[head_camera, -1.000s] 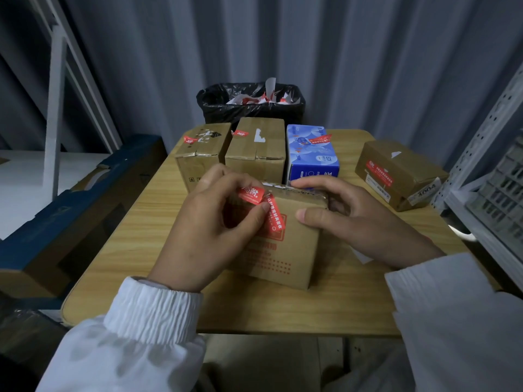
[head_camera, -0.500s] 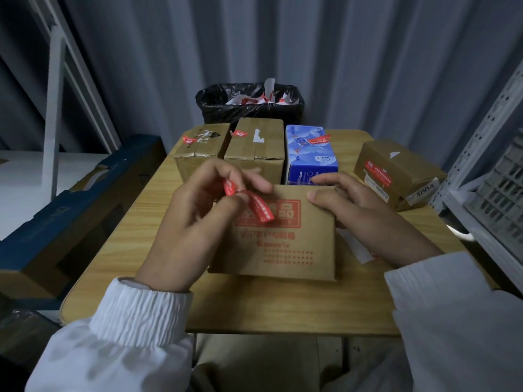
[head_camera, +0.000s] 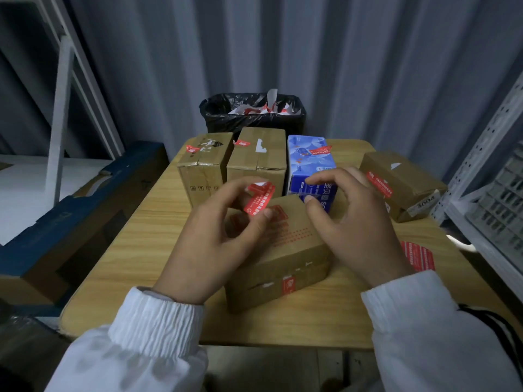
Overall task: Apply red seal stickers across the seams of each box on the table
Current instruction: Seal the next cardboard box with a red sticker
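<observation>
A brown cardboard box (head_camera: 285,258) with red print lies flat in the middle of the wooden table (head_camera: 135,250), a small red seal on its near side. My left hand (head_camera: 218,236) pinches a red seal sticker (head_camera: 259,200) between thumb and fingers just above the box's top. My right hand (head_camera: 351,222) rests on the box's far right corner with curled fingers. Behind stand two brown boxes (head_camera: 205,165) (head_camera: 257,159) and a blue box (head_camera: 310,162), each with a red seal on top. Another sealed brown box (head_camera: 402,182) lies at the right.
A sheet of red stickers (head_camera: 418,254) lies on the table right of my right wrist. A black-lined bin (head_camera: 252,111) with peeled backing paper stands behind the table. A grey metal rack (head_camera: 492,193) is on the right, a blue-edged carton (head_camera: 70,222) on the left.
The box went from standing on edge to lying flat, its seamed side now facing me. My left hand lifted the sticker clear of the box; my right hand shifted to the far corner.
</observation>
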